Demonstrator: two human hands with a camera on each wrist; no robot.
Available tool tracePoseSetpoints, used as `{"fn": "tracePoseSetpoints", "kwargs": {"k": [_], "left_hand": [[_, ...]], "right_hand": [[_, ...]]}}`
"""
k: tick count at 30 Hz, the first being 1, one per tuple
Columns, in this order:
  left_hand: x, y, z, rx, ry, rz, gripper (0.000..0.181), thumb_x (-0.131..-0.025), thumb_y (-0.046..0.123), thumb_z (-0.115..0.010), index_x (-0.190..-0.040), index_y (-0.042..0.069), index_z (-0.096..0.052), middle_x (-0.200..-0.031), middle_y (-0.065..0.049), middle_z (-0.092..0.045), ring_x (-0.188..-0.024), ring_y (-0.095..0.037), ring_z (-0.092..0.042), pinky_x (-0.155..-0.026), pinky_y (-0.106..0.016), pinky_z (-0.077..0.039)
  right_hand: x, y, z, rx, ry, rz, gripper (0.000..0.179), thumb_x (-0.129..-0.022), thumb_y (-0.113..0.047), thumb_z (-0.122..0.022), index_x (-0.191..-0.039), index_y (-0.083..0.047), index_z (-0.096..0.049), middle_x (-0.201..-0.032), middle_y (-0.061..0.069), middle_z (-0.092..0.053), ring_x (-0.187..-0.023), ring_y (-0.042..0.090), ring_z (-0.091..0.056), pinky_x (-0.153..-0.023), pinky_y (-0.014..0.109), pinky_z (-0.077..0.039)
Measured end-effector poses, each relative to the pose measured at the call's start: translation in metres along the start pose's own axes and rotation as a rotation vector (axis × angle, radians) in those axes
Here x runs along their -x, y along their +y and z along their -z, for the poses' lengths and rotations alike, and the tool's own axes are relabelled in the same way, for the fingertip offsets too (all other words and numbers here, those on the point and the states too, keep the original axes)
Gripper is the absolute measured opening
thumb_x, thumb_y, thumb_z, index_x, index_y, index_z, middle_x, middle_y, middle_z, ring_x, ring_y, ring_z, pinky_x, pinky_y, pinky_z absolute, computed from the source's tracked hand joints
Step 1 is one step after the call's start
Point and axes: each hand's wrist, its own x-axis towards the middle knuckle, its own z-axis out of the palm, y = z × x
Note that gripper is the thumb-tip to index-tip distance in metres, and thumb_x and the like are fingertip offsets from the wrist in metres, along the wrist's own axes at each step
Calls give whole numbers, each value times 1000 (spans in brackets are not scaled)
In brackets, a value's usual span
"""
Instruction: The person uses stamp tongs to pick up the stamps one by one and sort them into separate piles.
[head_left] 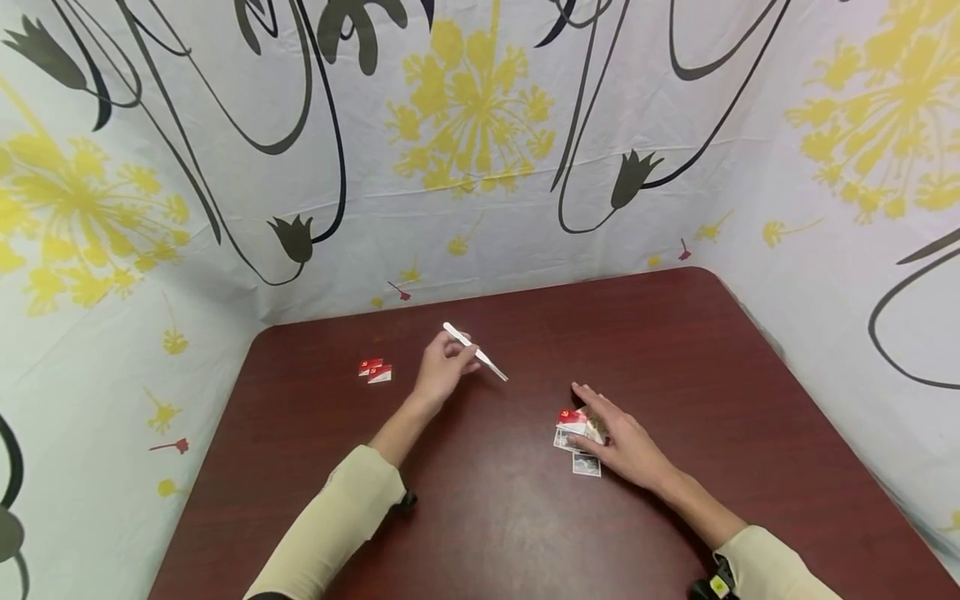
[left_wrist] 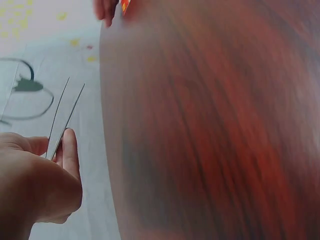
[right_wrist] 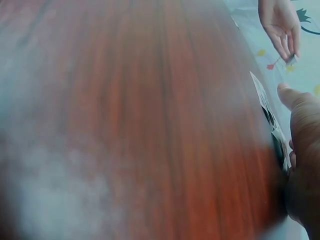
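Left hand (head_left: 442, 369) had the tweezers (head_left: 491, 365) pinched around mid-frame, tips apart, while the right hand (head_left: 628, 443), fingers pretty straight, was over a messy card pile (head_left: 572, 422) lower right of center. Two red-and-white cards (head_left: 380, 374) sat left of center.
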Motion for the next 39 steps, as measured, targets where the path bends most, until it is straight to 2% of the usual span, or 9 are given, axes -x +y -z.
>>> {"fn": "tracePoseSetpoints", "kwargs": {"k": [4, 7, 14, 17, 22, 28, 35, 39], "left_hand": [[3, -4, -19, -8, -57, 13, 31, -101, -6, -67, -128, -15, -55, -100, -20, -72, -83, -17, -71, -86, -38, -69], [5, -6, -31, -21, -89, 19, 32, -101, -5, -68, -128, -15, -55, -98, -18, -71, -83, -19, -70, -87, -40, -69], [7, -12, -56, -44, -143, 33, 33, -101, -4, -69, -128, -16, -55, -96, -16, -71, -84, -17, -70, -82, -32, -69], [7, -15, -63, -55, -161, 42, 33, -101, -4, -69, -128, -15, -55, -96, -14, -71, -84, -16, -70, -80, -30, -69], [6, -19, -73, -75, -168, 52, 32, -101, -3, -70, -127, -14, -56, -95, -13, -72, -83, -15, -71, -80, -31, -69], [6, -20, -80, -101, -177, 72, 31, -101, -2, -71, -126, -13, -58, -96, -13, -73, -83, -17, -73, -80, -31, -69], [4, -23, -83, -123, -210, 73, 28, -101, -2, -70, -124, -13, -59, -101, -20, -74, -95, -36, -76, -84, -38, -69], [3, -26, -84, -124, -228, 66, 27, -101, -3, -70, -123, -13, -58, -104, -24, -74, -97, -40, -76, -85, -40, -69]], "right_hand": [[1, -3, 2, 20, 17, 20, 88, -92, -32, -87, -163, -9, -41, -164, 15, -45, -151, 34, -43, -120, 45, -46], [2, -6, 2, 43, 26, 46, 88, -91, -29, -88, -163, -8, -41, -164, 15, -45, -152, 33, -42, -113, 49, -52], [11, -17, 3, 125, 49, 75, 85, -90, -24, -89, -160, -4, -45, -163, 13, -48, -149, 34, -45, -110, 61, -53], [15, -22, 5, 146, 62, 87, 78, -90, -23, -88, -156, -1, -51, -159, 13, -52, -146, 35, -49, -109, 61, -53], [19, -25, 7, 169, 78, 111, 66, -91, -19, -87, -148, 0, -59, -151, 16, -60, -140, 34, -56, -104, 60, -58], [21, -19, 6, 164, 83, 145, 50, -90, -11, -86, -136, -3, -71, -141, 15, -67, -131, 33, -64, -95, 57, -63], [22, -14, 4, 157, 87, 152, 45, -87, -12, -88, -130, -4, -75, -137, 13, -70, -127, 32, -66, -89, 54, -65], [23, -13, 4, 153, 85, 148, 46, -87, -11, -88, -131, -5, -75, -138, 13, -70, -128, 32, -66, -90, 54, -65]]}}
